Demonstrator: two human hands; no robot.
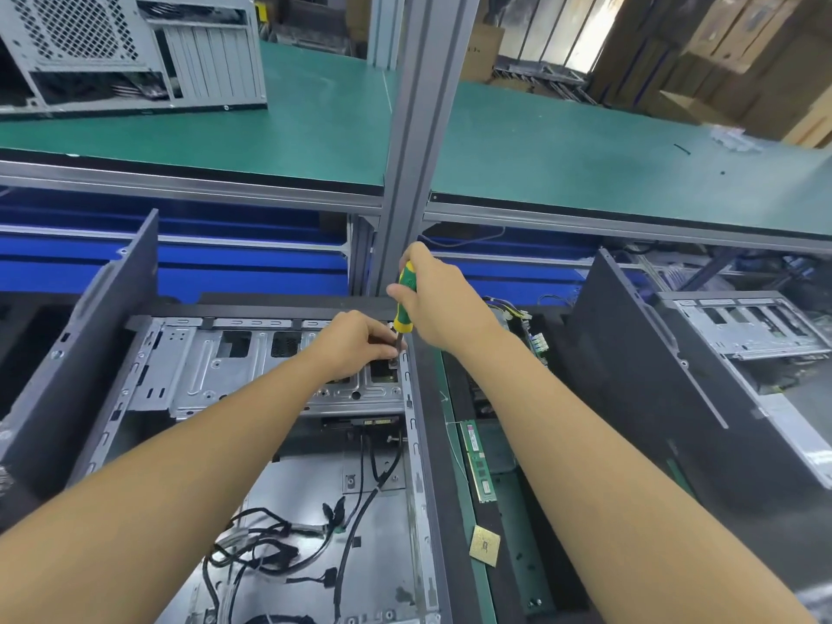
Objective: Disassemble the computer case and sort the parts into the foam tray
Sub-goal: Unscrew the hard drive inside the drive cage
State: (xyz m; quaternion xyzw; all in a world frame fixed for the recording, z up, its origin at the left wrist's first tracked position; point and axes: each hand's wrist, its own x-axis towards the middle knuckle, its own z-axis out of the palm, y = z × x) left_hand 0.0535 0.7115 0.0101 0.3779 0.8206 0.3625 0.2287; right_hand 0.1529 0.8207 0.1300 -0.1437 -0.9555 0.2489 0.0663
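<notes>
The right hand point(434, 299) holds the screwdriver point(404, 304) upright above the drive cage point(202, 367) of the computer case point(416, 466), while the left hand point(358, 342) pinches its shaft.

Looks like a PC workshop, factory-line style: long green-matted bench point(315, 128) on an aluminium frame point(418, 128), a case point(135, 51) at its far left corner, cardboard boxes point(743, 60) stacked high behind at right.

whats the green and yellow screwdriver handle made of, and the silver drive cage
Green and yellow screwdriver handle: probably moulded plastic or rubber, smooth, two-colour, slight sheen. Silver drive cage: looks like bare stamped sheet steel; dull grey shine, punched slots, pressed ribs.
</notes>
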